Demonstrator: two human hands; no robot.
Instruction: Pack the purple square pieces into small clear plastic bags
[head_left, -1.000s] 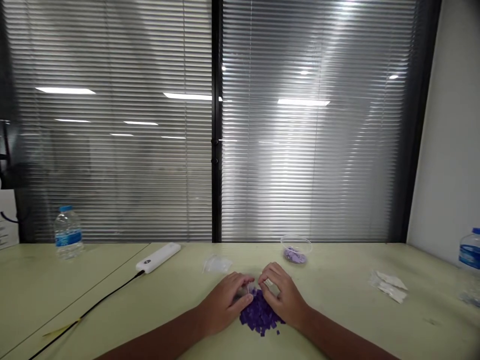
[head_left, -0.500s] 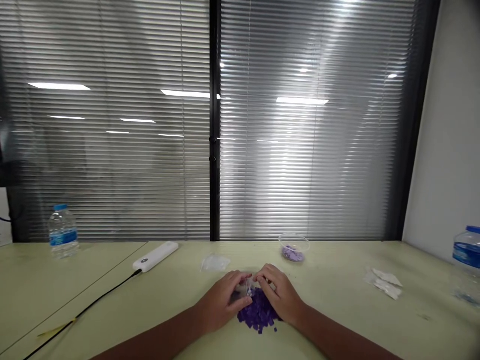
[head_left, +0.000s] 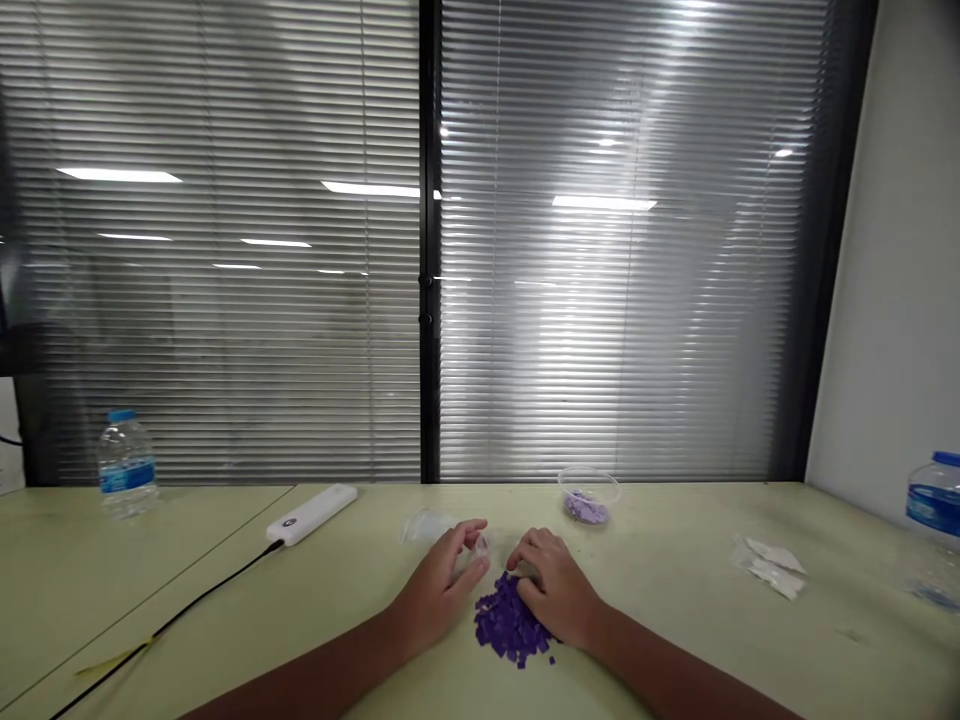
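Observation:
A loose heap of small purple square pieces point(head_left: 510, 625) lies on the table between my forearms. My left hand point(head_left: 442, 585) is up and left of the heap, its fingers and thumb closed around a small clear plastic container point(head_left: 481, 546); whether this is a cup or a bag is hard to see. On the heap's upper right edge rests my right hand point(head_left: 551, 585), fingers curled with the thumb against the purple pieces. Whatever its fingertips pinch is hidden.
Behind my hands are a clear tub point(head_left: 589, 492) of pale lilac pieces and a clear plastic item point(head_left: 426, 525). A white power bank point(head_left: 311, 513) with a black cable and a water bottle point(head_left: 127, 465) stand left. White packets point(head_left: 769, 567) and a large bottle point(head_left: 934, 525) are right.
My left hand has moved up and left with the clear container, away from the heap and my right hand. My right hand stays at the heap, its fingers now lower on the pieces.

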